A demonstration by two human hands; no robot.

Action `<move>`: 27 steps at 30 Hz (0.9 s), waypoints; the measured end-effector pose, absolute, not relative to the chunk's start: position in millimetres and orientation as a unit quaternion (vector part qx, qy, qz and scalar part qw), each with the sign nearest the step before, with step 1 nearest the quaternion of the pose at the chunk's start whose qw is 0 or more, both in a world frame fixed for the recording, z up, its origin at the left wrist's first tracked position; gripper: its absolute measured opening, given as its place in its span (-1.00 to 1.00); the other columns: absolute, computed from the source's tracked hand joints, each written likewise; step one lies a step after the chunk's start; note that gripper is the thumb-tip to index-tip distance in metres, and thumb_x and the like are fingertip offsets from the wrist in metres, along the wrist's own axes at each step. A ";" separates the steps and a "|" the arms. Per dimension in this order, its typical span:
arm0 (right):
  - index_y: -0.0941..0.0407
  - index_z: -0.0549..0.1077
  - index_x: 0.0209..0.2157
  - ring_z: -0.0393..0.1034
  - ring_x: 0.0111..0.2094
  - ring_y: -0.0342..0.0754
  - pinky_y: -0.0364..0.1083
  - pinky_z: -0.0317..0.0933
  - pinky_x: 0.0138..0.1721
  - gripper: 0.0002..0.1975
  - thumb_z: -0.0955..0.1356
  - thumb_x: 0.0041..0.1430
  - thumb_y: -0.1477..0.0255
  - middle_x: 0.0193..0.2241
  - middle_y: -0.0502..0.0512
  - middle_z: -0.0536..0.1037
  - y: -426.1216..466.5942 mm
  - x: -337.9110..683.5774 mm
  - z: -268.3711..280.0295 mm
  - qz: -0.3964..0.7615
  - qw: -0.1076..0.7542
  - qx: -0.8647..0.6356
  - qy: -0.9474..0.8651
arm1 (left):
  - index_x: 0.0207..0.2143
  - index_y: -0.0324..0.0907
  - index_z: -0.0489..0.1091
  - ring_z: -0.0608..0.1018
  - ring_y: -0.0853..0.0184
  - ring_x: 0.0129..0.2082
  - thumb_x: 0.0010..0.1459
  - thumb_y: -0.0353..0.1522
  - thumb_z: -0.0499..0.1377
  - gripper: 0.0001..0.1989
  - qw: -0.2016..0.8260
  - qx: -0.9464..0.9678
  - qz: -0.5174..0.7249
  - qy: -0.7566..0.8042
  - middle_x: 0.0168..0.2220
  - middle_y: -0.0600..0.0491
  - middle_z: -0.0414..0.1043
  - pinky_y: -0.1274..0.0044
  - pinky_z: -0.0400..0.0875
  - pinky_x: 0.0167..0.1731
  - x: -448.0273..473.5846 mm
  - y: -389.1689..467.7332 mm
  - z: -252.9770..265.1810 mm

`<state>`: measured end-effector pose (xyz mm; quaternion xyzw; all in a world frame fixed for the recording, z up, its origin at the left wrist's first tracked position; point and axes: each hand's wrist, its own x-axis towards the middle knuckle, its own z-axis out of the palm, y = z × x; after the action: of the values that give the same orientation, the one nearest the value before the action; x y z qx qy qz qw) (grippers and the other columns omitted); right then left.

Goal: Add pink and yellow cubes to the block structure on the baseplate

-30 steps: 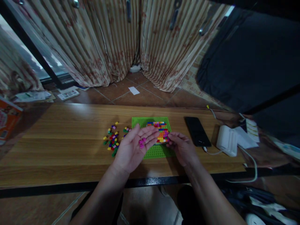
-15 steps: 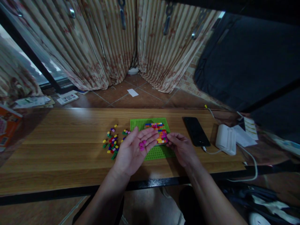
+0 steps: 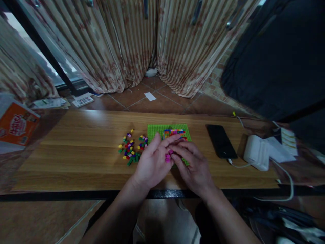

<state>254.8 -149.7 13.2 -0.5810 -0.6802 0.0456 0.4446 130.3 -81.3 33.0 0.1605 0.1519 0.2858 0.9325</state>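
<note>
1. The right hand (image 3: 195, 166), having left the brick panel (image 3: 174, 131), is curling in at the pink bricks (image 3: 167, 158), its grip unclear.
2. The open left hand (image 3: 153, 166) is cradling them, count unclear.
3. One green baseplate (image 3: 154, 128) is carrying one brick panel.

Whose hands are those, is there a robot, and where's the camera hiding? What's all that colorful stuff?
There's no robot here, just a person using two bare hands. The camera sits on that person's head, looking forward and down, so you see what's in front of them.

The left hand is palm up, like a little tray, with a few pink bricks on it. The fingertips of the right hand are at those bricks; whether they grip one is hard to tell.

On the wooden table lie a green board with rows of colorful bricks on it, scattered loose bricks, and a black phone.
</note>
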 end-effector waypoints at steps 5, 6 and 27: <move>0.07 0.50 -0.15 0.39 -0.12 -0.04 -0.02 0.33 -0.09 -0.82 0.31 0.25 0.52 -0.25 0.12 0.50 -147.8 253.1 13.3 0.033 0.435 -0.589 -0.680 | -0.09 -0.33 0.46 0.44 0.17 0.04 0.24 -0.03 -0.04 -0.43 0.933 0.152 0.285 0.160 -0.05 -0.19 0.46 0.42 0.20 0.09 132.0 -83.7 34.0; 0.07 0.50 -0.18 0.40 -0.13 -0.04 -0.02 0.32 -0.09 -0.84 0.31 0.25 0.51 -0.25 0.11 0.51 -148.5 253.3 14.3 0.035 0.440 -0.592 -0.674 | -0.10 -0.33 0.47 0.44 0.18 0.04 0.24 -0.04 -0.04 -0.44 0.932 0.150 0.288 0.162 -0.05 -0.19 0.46 0.42 0.21 0.09 132.2 -83.9 34.2; 0.10 0.57 -0.24 0.48 -0.24 0.00 -0.04 0.34 -0.21 -0.79 0.33 0.20 0.33 -0.25 0.12 0.60 -155.8 296.4 0.2 0.138 0.460 -0.721 -0.500 | -0.35 -0.36 0.50 0.49 0.44 -0.46 0.21 -0.27 0.06 -0.67 0.856 0.136 0.403 0.294 -0.40 -0.09 0.51 0.65 0.42 -0.44 117.3 -60.7 32.9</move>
<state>296.4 -155.8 0.2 -0.7206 -0.5002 0.1380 0.4599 117.3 -60.7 32.9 0.1355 0.2940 0.4026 0.8562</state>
